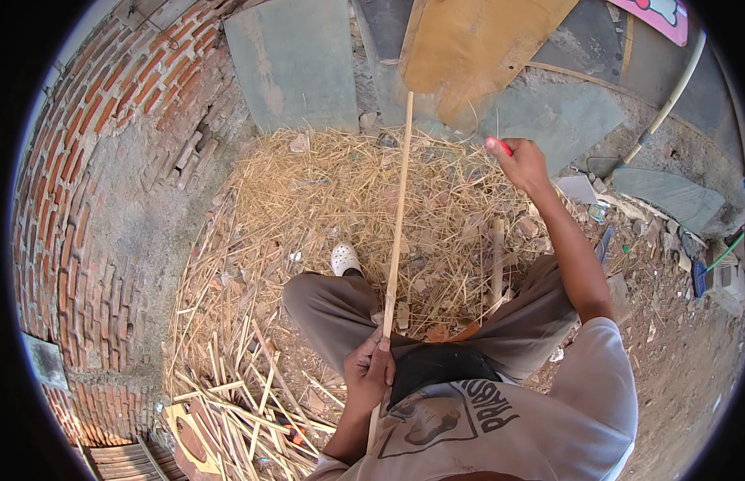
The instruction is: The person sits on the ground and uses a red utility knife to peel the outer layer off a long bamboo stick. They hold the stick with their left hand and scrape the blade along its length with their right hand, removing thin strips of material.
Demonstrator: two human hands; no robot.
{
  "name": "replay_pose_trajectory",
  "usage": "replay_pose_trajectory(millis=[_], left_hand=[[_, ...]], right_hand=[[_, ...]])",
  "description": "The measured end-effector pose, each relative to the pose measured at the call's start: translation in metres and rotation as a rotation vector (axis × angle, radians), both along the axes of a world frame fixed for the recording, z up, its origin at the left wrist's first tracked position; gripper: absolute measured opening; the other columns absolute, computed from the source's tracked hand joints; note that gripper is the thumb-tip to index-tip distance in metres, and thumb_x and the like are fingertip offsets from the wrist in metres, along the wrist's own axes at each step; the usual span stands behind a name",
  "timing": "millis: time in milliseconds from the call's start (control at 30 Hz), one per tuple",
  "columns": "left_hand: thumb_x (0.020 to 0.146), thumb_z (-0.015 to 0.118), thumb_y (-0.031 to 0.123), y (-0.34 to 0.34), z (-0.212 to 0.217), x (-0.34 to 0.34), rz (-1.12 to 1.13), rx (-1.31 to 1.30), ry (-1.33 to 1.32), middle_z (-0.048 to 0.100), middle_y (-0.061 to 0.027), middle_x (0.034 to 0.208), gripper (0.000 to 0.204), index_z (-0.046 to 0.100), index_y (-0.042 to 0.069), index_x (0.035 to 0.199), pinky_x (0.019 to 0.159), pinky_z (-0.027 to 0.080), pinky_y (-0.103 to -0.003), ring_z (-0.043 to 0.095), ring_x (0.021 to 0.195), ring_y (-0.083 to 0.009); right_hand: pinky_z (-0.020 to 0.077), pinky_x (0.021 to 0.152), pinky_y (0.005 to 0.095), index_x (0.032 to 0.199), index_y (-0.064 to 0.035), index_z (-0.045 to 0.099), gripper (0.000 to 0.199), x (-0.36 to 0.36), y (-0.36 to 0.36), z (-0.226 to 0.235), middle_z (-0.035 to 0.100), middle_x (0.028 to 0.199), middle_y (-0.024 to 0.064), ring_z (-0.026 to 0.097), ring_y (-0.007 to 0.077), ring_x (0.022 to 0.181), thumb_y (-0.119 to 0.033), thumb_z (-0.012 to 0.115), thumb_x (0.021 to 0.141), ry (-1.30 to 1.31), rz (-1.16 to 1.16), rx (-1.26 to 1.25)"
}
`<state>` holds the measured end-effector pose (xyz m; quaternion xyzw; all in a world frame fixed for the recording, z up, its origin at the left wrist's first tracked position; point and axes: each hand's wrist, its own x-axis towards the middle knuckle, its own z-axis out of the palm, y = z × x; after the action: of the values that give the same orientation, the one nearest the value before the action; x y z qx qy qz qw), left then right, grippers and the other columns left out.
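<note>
Bamboo strip (pixel 399 216), one: extending from lap over pale shavings (pixel 308 188), left hand (pixel 369 370) with fingers closed round its lower part. Red-handled tool (pixel 507 149), one: gripped in right hand (pixel 526 167).

Left hand (pixel 366 372) grips long pale strip (pixel 401 212); right hand (pixel 526 166), red object (pixel 505 147).

A brick wall (pixel 120 96) rose at left; a tan board (pixel 480 48) stood top centre, a pink panel (pixel 659 16) upper right.
</note>
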<state>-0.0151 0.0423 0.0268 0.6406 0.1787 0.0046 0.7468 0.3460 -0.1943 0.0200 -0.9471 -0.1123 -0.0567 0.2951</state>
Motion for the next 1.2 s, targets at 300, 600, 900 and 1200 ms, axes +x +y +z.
replay_pose_trajectory(millis=[300,600,900,1200], left_hand=[[0.102,0.047,0.013,-0.015,0.011,0.038,-0.068,0.027,-0.037,0.045,0.0025,0.054,0.038,0.049,0.004,0.139,0.038,0.030,-0.020,0.037,0.041,-0.0027],[0.101,0.047,0.006,-0.028,0.011,0.038,-0.132,0.136,-0.089,0.045,0.0047,0.058,0.039,0.048,0.002,0.140,0.043,0.031,-0.018,0.039,0.047,-0.0015],[0.099,0.051,0.005,-0.026,0.014,0.034,-0.093,0.153,-0.039,0.044,0.0076,0.062,0.039,0.049,-0.002,0.137,0.048,0.032,-0.017,0.039,0.053,0.0002],[0.098,0.053,0.004,-0.027,0.015,-0.003,-0.240,0.183,-0.012,0.046,0.0073,0.065,0.038,0.051,-0.004,0.134,0.050,0.031,-0.018,0.038,0.058,0.0009]], right_hand=[[0.0412,0.045,0.0389,0.056,-0.0082,0.057,0.065,-0.120,0.065,-0.013,0.049,0.048,0.0077,0.054,0.0279,0.044,-0.071,0.070,0.065,-0.366,0.649,0.076],[0.0423,0.045,0.0408,0.056,-0.0074,0.058,0.070,-0.043,0.040,-0.013,0.051,0.047,0.0096,0.055,0.0303,0.044,-0.075,0.060,0.075,-0.227,0.225,-0.048],[0.0425,0.045,0.0407,0.057,-0.0067,0.059,0.073,-0.085,0.048,-0.022,0.050,0.045,0.0099,0.056,0.0299,0.044,-0.077,0.057,0.075,-0.332,0.486,0.023],[0.0503,0.061,0.0456,0.069,-0.0071,0.071,0.080,0.025,-0.001,-0.017,0.061,0.057,0.0143,0.065,0.0334,0.063,-0.081,0.043,0.080,-0.109,-0.058,-0.040]])
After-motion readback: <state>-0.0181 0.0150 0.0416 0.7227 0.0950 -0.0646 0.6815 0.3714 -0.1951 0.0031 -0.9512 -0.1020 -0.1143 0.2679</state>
